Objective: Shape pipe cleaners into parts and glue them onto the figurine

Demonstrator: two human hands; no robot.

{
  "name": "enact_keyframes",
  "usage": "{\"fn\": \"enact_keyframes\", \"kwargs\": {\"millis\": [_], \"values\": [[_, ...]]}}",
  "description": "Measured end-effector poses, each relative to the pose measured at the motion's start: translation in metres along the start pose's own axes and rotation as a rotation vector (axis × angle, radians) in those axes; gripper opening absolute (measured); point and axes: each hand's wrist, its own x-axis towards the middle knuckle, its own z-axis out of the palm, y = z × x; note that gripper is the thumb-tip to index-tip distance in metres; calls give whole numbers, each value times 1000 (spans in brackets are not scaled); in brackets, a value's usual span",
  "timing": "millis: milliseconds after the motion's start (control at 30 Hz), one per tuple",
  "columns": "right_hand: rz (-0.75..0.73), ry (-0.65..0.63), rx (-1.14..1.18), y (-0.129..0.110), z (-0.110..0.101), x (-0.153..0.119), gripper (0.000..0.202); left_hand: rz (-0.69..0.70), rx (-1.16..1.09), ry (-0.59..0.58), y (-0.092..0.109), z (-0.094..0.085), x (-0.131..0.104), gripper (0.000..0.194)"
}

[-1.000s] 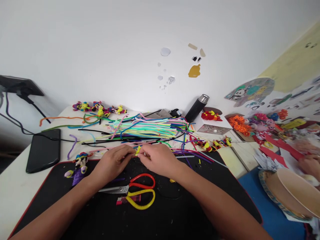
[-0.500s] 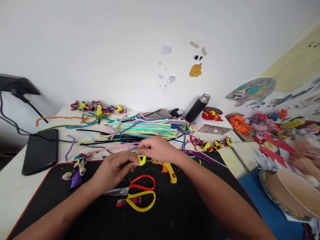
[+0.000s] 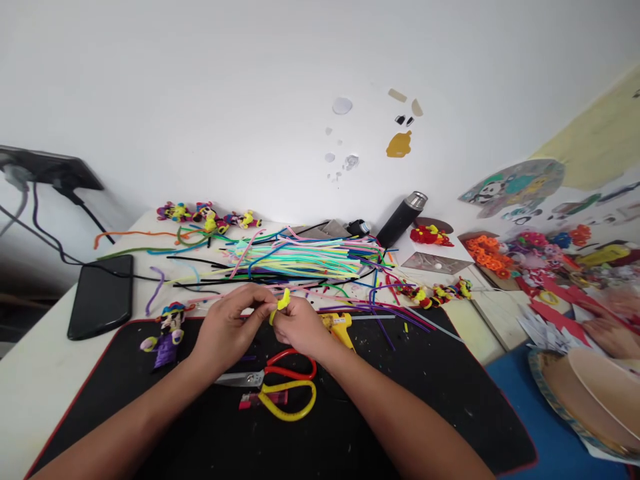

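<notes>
Both hands meet above the black mat (image 3: pixel 415 400). My left hand (image 3: pixel 234 325) pinches one side of a small bright yellow fuzzy piece (image 3: pixel 283 301). The fingers of my right hand (image 3: pixel 300 327) close on its other side, and part of the piece sticks up between the hands. Just below lie scissors (image 3: pixel 287 393) with one red and one yellow handle, over a red lighter (image 3: pixel 250 401). A yellow glue gun (image 3: pixel 341 327) rests right of my right hand, partly behind it. To the left lies a small doll with a purple body (image 3: pixel 166 347).
Colourful pipe cleaners (image 3: pixel 305 259) are heaped behind the mat. A black phone (image 3: pixel 101 297) lies at left. At the back stand a black flask (image 3: pixel 400 220) and a white box (image 3: pixel 435 257). Another person's hand (image 3: pixel 607 333) is at far right, near a bowl (image 3: pixel 607 390).
My right hand has turned and dropped lower, beside the yellow piece, which now points upward. The whole view has shifted slightly, so the table things appear further right.
</notes>
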Motion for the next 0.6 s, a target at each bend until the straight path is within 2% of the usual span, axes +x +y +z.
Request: {"fn": "enact_keyframes", "kwargs": {"millis": [100, 267, 433, 600], "values": [[-3, 40, -63, -1, -2, -5, 21, -34, -9, -36, 0, 3, -1, 11], [-17, 25, -157, -9, -7, -18, 24, -123, -28, -62, 2, 3, -2, 14], [-49, 103, -74, -9, -12, -30, 37, -150, 0, -35, 1, -2, 2, 16], [-163, 146, -12, -15, -20, -35, 35, -104, 34, -59, 0, 0, 4, 14]]}}
